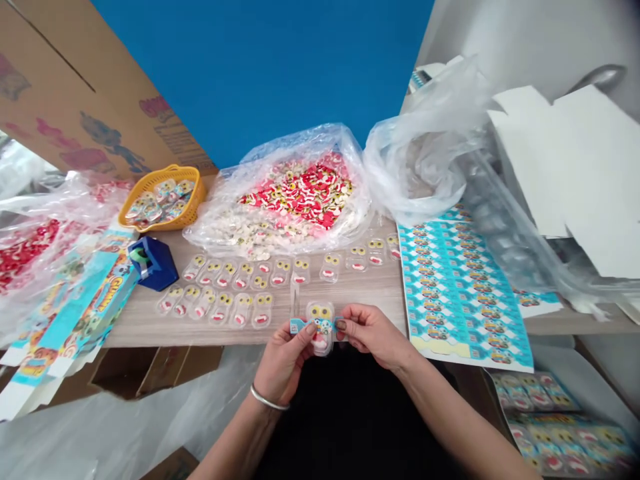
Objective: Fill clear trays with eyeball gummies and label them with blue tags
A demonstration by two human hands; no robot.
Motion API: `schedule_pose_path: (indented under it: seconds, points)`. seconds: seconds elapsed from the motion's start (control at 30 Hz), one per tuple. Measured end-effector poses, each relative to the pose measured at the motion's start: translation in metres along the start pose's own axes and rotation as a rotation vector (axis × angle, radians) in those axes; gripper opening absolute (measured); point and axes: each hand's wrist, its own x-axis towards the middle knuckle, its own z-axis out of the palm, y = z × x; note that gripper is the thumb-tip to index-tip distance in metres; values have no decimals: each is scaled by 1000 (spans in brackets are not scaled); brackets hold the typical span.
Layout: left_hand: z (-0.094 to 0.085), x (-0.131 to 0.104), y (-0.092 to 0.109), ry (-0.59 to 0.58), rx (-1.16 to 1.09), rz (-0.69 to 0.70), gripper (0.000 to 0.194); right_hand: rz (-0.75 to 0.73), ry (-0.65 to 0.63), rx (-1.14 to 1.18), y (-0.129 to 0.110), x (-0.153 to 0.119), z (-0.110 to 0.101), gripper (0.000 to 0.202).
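Near the table's front edge, my left hand (289, 353) pinches a small clear plastic pack (320, 312) holding yellow eye-shaped and red pieces. A blue printed label (299, 325) lies across the pack's front. The label's right end is between the thumb and fingers of my right hand (364, 331). Rows of similar clear packs (242, 309) lie on the table behind and to the left. To the right rests a sheet of blue printed labels (450, 287), with a pale yellow strip showing at its lower left.
Behind the packs sits an open plastic bag (300, 193) of loose red, white and yellow pieces. At left are a yellow basket (193, 207) of labelled packs, a blue tape dispenser (156, 265) and flat printed cartons (85, 300). A crumpled clear bag (425, 167) is back right.
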Motion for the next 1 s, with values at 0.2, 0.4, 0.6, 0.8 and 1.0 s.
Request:
schedule_pose_path:
  seconds: [0.2, 0.4, 0.6, 0.8, 1.0]
  points:
    - [19, -1, 3, -193, -5, -142, 24, 4, -194, 242, 7, -2, -7, 38]
    - [26, -2, 2, -273, 31, -178, 22, -2, -269, 326, 14, -1, -11, 42]
    - [29, 0, -6, -279, 25, -222, 24, 193, -398, 342, 23, 8, -15, 45]
    - [31, 15, -11, 7, 3, -51, 32, 2, 74, 219, 11, 6, -13, 35]
    - [35, 24, -15, 81, 106, 130, 35, -307, 243, -84, -4, -2, -1, 28]
